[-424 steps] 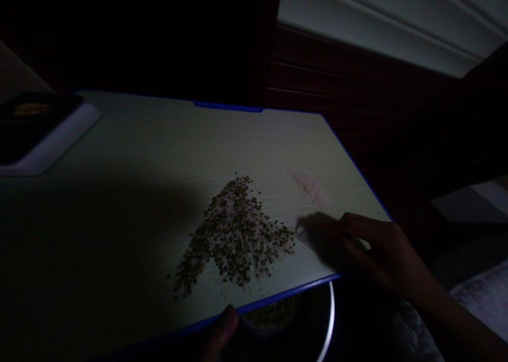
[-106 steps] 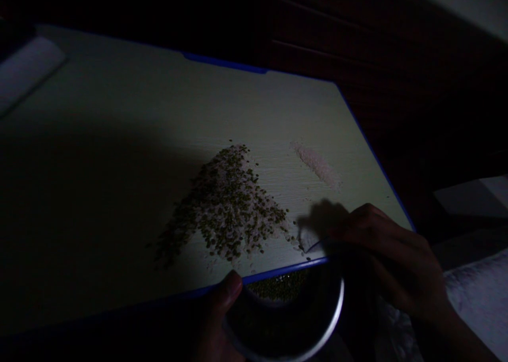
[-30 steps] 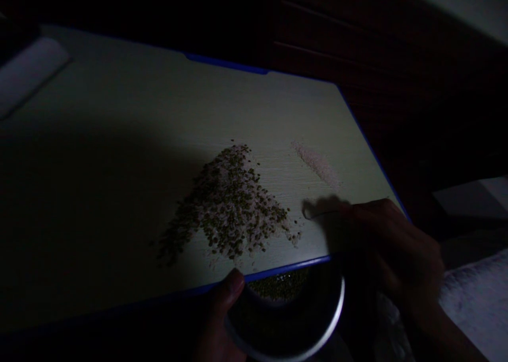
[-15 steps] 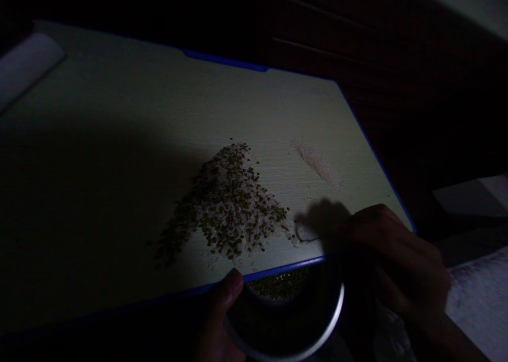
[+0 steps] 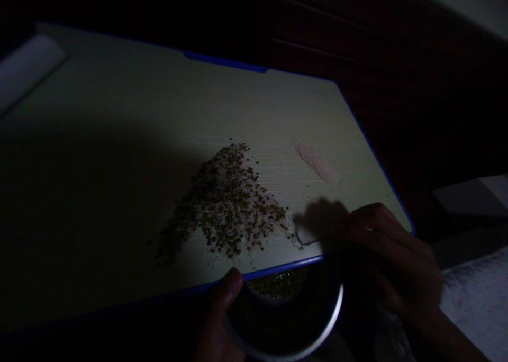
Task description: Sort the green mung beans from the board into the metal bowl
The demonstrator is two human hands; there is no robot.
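Note:
Mung beans mixed with rice-like white grains lie in a heap on a pale tabletop with a blue rim. Right of it is a narrow strip of white grains. My left hand is closed at the left side of a round metal-rimmed bowl, its thumb up by the table's edge; the other fingers are hidden. Green beans show inside the bowl, just below the edge. My right hand pinches a thin, see-through flat piece with a rounded corner, against the tabletop beside a few stray beans.
The scene is very dark. A white object lies at the tabletop's far left corner. Dark wooden furniture stands behind the table. At right are a pale box-like shape and a light, textured surface.
My right hand has shifted slightly, and the flat piece sits a little nearer the table's front edge. A few stray beans beside it have moved toward that edge. My left hand and bowl stay put.

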